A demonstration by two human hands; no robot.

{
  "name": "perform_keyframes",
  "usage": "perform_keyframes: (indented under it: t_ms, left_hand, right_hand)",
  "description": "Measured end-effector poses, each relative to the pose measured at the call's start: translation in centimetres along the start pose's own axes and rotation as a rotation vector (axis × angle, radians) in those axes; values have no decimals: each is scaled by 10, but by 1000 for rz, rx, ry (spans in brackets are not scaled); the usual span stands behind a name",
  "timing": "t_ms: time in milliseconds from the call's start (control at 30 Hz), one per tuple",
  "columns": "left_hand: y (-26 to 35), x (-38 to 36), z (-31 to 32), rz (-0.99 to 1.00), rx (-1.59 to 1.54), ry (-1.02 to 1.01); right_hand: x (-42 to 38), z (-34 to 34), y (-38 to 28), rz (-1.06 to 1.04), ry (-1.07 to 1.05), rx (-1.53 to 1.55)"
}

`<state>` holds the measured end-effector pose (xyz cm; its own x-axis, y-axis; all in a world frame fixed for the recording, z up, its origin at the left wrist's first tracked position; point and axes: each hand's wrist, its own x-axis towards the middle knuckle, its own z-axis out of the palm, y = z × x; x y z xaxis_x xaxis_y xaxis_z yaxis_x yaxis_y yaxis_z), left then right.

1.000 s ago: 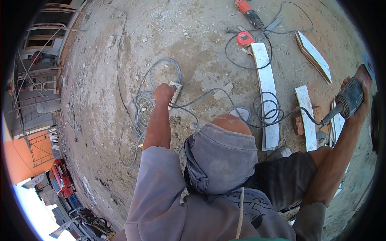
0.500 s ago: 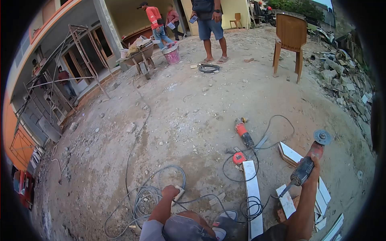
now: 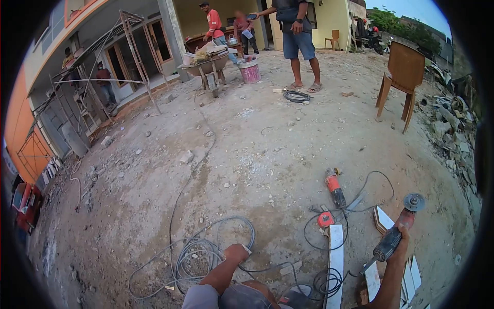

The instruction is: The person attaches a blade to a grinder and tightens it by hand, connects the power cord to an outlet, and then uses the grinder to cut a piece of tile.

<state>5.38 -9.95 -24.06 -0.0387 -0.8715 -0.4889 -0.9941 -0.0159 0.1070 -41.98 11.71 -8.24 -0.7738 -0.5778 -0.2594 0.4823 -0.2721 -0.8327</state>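
Low in the head view, my left hand (image 3: 236,253) is closed around a pale extension socket (image 3: 247,250), mostly hidden by my fingers. Loops of grey cable (image 3: 193,257) lie on the ground beside it. At the right, my right hand (image 3: 401,244) grips an angle grinder (image 3: 389,242) by its body, its disc pointing up and away from me. Its dark cord hangs from the rear end. Between my hands lies a long white tile strip (image 3: 336,260), with coiled black cord across it. Cut white tile pieces (image 3: 410,280) lie beneath my right arm.
A second angle grinder (image 3: 335,188) and a red tape measure (image 3: 325,219) rest on the dirt ahead. Farther off are a brown plastic chair (image 3: 405,67), a wheelbarrow (image 3: 210,66), a pink bucket (image 3: 250,71) and scaffolding (image 3: 135,62). A person in shorts (image 3: 298,46) stands nearby; others are behind.
The view has shifted, so the scene sits lower and farther right. Both hands keep their holds. The standing person's arm with a phone now reaches out to the left.
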Motion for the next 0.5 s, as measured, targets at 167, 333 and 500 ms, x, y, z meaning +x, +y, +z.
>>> perform_keyframes:
  t_ms: [167,333,500]
  left_hand:
    - [8,-5,20,31,-20,15]
    - [7,-7,35,4,-34,95]
    - [1,9,26,1,-9,74]
  right_hand:
    - [-14,1,-5,-9,2,7]
    - [-20,-12,-11,0,-25,-8]
    - [-13,-21,-14,-26,-20,38]
